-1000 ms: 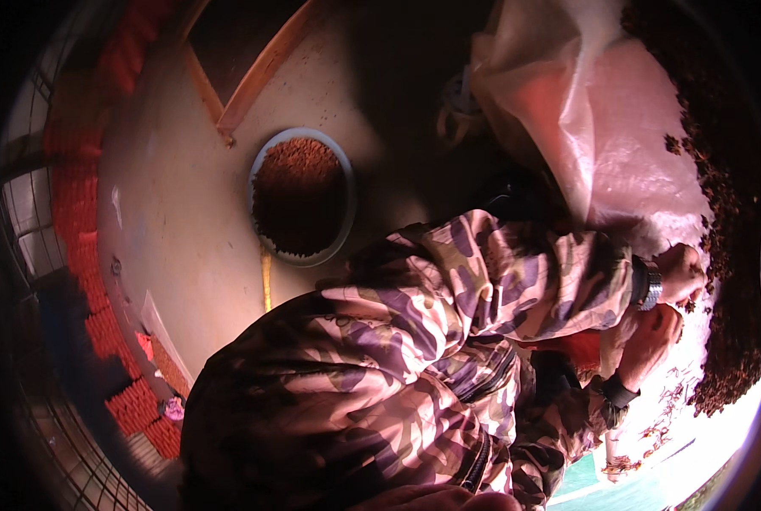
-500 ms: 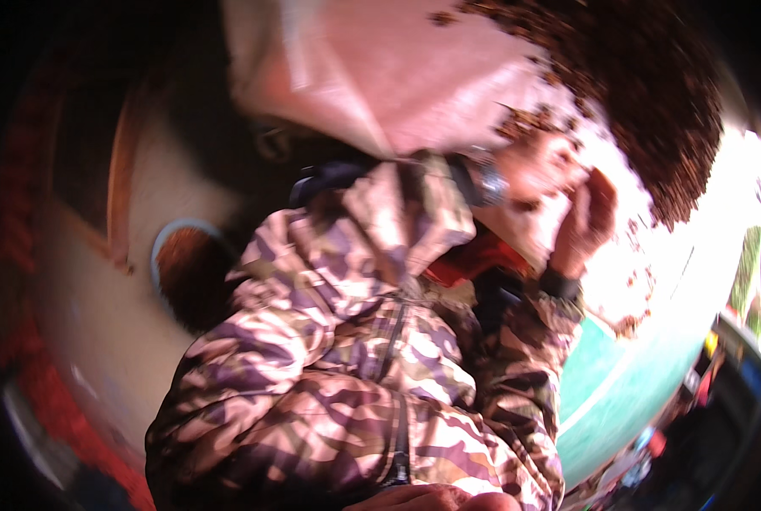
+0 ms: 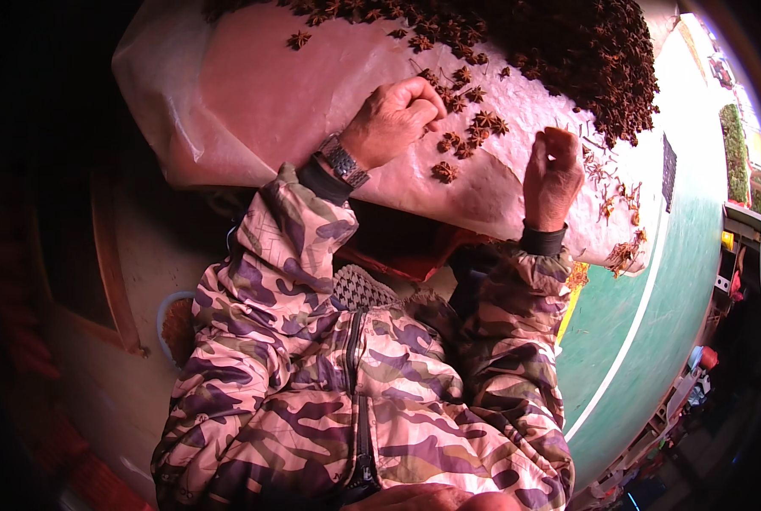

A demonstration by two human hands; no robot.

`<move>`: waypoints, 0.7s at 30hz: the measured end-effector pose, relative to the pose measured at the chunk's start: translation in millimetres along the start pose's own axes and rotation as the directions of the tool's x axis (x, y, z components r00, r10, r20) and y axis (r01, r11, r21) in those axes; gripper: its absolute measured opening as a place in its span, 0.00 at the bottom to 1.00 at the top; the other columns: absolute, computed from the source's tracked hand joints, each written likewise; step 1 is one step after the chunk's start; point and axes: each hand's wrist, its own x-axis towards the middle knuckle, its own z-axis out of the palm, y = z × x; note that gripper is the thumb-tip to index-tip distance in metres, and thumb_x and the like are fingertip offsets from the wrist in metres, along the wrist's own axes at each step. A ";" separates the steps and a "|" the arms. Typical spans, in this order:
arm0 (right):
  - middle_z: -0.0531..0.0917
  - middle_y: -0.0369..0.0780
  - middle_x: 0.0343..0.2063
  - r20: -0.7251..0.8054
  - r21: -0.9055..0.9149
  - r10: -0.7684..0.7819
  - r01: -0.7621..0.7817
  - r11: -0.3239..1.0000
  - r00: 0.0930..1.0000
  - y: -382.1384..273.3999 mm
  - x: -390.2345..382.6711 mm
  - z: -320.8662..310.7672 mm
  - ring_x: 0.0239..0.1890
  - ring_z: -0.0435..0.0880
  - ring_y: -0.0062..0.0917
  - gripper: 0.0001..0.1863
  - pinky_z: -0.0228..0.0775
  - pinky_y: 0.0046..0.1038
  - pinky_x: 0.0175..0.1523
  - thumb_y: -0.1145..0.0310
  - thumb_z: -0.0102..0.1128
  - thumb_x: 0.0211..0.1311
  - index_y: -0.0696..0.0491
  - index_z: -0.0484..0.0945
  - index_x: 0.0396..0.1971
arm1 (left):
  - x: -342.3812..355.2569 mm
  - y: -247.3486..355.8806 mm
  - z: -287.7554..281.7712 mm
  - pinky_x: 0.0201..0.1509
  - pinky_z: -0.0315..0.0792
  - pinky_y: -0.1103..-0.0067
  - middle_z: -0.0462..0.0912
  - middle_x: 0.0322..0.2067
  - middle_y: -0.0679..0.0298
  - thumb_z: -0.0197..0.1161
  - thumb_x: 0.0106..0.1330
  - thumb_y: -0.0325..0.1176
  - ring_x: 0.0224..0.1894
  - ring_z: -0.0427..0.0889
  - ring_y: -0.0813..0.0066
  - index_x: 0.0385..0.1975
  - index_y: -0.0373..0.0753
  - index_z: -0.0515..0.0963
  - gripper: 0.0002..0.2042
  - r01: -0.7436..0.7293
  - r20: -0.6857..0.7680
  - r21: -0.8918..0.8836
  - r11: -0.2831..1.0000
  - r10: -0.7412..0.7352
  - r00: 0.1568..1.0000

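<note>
My left hand (image 3: 395, 121), a metal watch (image 3: 342, 162) on its wrist, is closed with curled fingertips beside some loose star anise (image 3: 481, 126). Whatever is in the fingers is hidden. Farther right, my right hand (image 3: 554, 177) is raised above the pale sheet (image 3: 312, 94), thumb and forefinger brought together in a pinch; I cannot make out anything between them. A large dark brown heap of star anise (image 3: 602, 64) lies beyond both hands. Thin stalks and bits (image 3: 621, 209) are scattered to the right of my right hand.
A pale blue-rimmed tub (image 3: 163, 328) with brown contents stands on the floor at left, near a wooden-framed piece (image 3: 112, 264). Green floor (image 3: 619, 341) with a white line runs along the right. Mixed clutter (image 3: 696, 375) lines the far right edge.
Half a second ago my hands were close together, blurred, at the right of the sheet. Now they are apart, my left hand farther left by the loose star anise. The view has shifted too.
</note>
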 end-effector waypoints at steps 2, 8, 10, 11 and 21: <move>0.85 0.44 0.34 0.002 -0.377 -0.085 0.080 0.923 0.996 1.6 4.6 -11.5 0.23 0.85 0.39 0.07 0.74 0.40 0.31 0.69 0.69 0.67 0.51 0.82 0.40 | -4.3 3.5 -4.7 0.34 0.71 0.86 0.84 0.30 0.69 0.55 0.75 0.31 0.28 0.75 0.87 0.36 0.35 0.80 0.08 0.002 -0.083 0.249 0.968 0.019 0.996; 0.82 0.45 0.41 0.352 0.000 -0.163 0.174 0.985 0.922 -64.1 -16.4 1.6 0.36 0.86 0.41 0.10 0.78 0.41 0.40 0.66 0.71 0.64 0.52 0.84 0.42 | -7.1 -1.8 8.4 0.39 0.78 0.73 0.84 0.29 0.57 0.67 0.70 0.36 0.31 0.83 0.71 0.39 0.33 0.81 0.10 -0.105 -0.032 0.488 0.867 0.137 0.990; 0.81 0.45 0.41 0.425 -0.073 -0.102 0.146 0.987 0.899 -67.5 -26.2 16.5 0.39 0.85 0.46 0.10 0.78 0.44 0.41 0.65 0.69 0.64 0.51 0.85 0.42 | -9.5 -7.1 14.6 0.40 0.78 0.72 0.85 0.31 0.56 0.67 0.70 0.36 0.32 0.84 0.68 0.40 0.34 0.81 0.11 -0.119 -0.009 0.535 0.836 0.146 0.989; 0.80 0.46 0.40 0.430 -0.058 -0.114 0.154 0.986 0.896 -67.1 -27.5 20.2 0.38 0.84 0.48 0.08 0.77 0.46 0.41 0.65 0.66 0.65 0.51 0.84 0.40 | -10.2 -7.4 19.7 0.41 0.80 0.64 0.85 0.30 0.53 0.66 0.65 0.32 0.36 0.86 0.53 0.38 0.36 0.81 0.07 -0.182 -0.023 0.606 0.774 0.246 0.969; 0.80 0.47 0.41 0.461 -0.034 -0.126 0.160 0.987 0.878 -61.3 -29.5 21.7 0.43 0.83 0.48 0.07 0.76 0.44 0.45 0.70 0.62 0.68 0.52 0.83 0.43 | -12.1 -8.0 30.2 0.43 0.81 0.63 0.85 0.36 0.53 0.67 0.63 0.29 0.39 0.86 0.50 0.41 0.36 0.82 0.09 -0.310 0.131 0.786 0.535 0.346 0.929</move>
